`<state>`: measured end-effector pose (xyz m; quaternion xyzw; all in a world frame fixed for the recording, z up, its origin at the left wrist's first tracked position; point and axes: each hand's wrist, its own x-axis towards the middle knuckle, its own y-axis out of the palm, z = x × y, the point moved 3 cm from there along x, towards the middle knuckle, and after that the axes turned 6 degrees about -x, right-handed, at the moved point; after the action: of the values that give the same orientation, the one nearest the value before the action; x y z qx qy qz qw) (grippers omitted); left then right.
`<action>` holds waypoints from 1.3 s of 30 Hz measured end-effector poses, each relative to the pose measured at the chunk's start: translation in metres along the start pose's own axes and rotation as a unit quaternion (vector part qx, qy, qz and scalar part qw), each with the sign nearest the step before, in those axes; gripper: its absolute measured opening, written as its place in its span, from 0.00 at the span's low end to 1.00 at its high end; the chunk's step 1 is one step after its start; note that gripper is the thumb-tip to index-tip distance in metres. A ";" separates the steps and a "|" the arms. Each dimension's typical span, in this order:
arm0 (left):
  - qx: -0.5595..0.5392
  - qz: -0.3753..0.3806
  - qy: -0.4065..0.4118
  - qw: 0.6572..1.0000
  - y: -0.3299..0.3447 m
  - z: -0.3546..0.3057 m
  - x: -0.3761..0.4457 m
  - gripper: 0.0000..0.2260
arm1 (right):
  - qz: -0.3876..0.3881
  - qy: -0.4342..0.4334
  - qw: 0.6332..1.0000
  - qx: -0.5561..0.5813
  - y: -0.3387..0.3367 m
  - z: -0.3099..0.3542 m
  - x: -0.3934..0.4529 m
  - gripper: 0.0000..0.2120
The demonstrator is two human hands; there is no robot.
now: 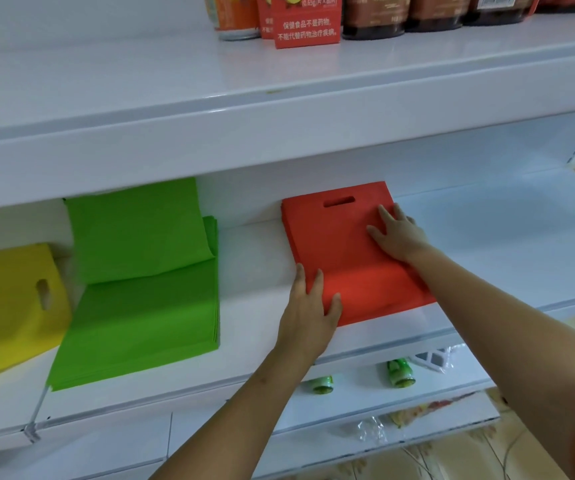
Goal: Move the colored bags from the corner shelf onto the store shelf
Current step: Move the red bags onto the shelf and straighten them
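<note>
A stack of red bags [345, 251] with a cut-out handle lies on the white store shelf [487, 237], its top leaning against the back wall. My left hand [308, 306] rests flat on the stack's lower left corner, fingers straight. My right hand [398, 235] presses on the stack's right side with spread fingers. A stack of green bags [140, 278] lies further left on the same shelf, folded up against the back. Yellow bags [5, 299] with handle slots sit at the far left.
The shelf above [279, 109] carries a can, a red box [301, 20] and dark jars [372, 19]. Below, a lower shelf holds green bottles [398, 372], a white rack and clear wrapping. Bare shelf lies right of the red stack and between red and green.
</note>
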<state>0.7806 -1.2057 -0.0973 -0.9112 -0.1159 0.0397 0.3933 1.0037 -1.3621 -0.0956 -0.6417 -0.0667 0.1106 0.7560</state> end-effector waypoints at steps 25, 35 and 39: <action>-0.073 -0.224 -0.036 0.971 -0.213 0.105 -0.111 0.25 | -0.159 -0.282 0.935 0.146 -0.048 0.367 -0.117 0.29; -0.109 -0.367 -0.125 0.915 -0.369 0.259 -0.263 0.23 | 0.053 -0.338 0.925 0.164 0.032 0.639 -0.226 0.22; -0.126 -0.405 -0.167 0.890 -0.410 0.315 -0.322 0.24 | 0.084 -0.371 0.912 0.153 0.064 0.712 -0.262 0.24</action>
<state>0.3435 -0.7892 -0.0223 -0.8069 -0.5432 0.0136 0.2318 0.5727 -0.7378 -0.0286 -0.4344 -0.2705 0.4123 0.7537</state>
